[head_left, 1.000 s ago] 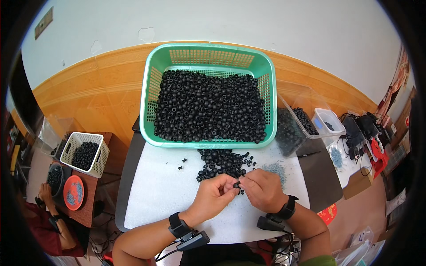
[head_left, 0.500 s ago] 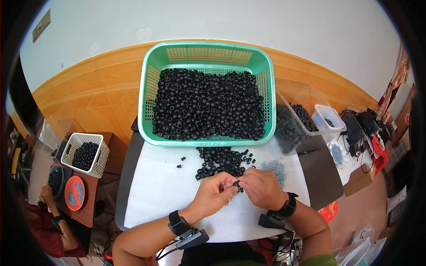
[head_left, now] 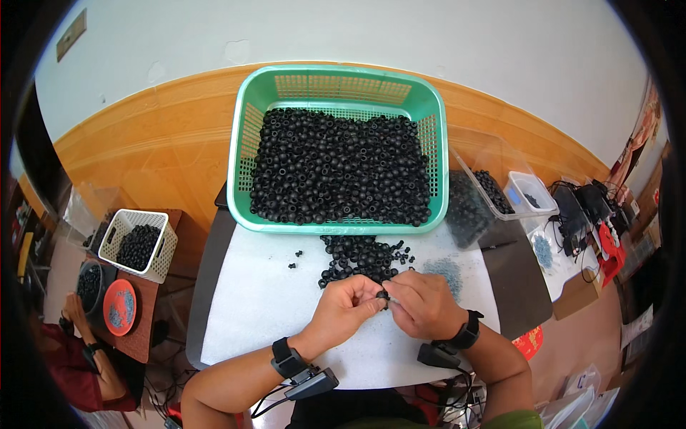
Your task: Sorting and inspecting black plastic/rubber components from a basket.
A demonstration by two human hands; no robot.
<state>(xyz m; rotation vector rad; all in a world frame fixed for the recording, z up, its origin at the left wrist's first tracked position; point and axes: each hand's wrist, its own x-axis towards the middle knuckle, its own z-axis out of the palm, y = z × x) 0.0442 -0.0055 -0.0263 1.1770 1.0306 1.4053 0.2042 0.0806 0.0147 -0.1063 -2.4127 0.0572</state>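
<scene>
Over the white-covered tabletop (head_left: 271, 300), my left hand (head_left: 343, 311) pinches a small black round part (head_left: 383, 294) between thumb and finger. Close against it, my right hand (head_left: 426, 306) is closed in a pinch at the same part; whatever its fingertips hold is too small to make out. Just beyond my hands lies a loose pile of black round hollow parts (head_left: 356, 256). A scatter of tiny grey-blue pieces (head_left: 446, 272) lies beside my right hand. Behind the pile, a green basket (head_left: 339, 229) holds a great many of the black parts.
Right of the basket stand a clear bin (head_left: 468, 207) with black parts and a small white tub (head_left: 525, 189). To the left, a co-worker's hand (head_left: 73, 309) is beside a dark bowl, an orange plate (head_left: 114, 327) and a cream basket (head_left: 158, 254). Cables (head_left: 568, 214) lie far right.
The view has shifted slightly. My hands stay together at the black part, with the fingertips moving a little around it.
</scene>
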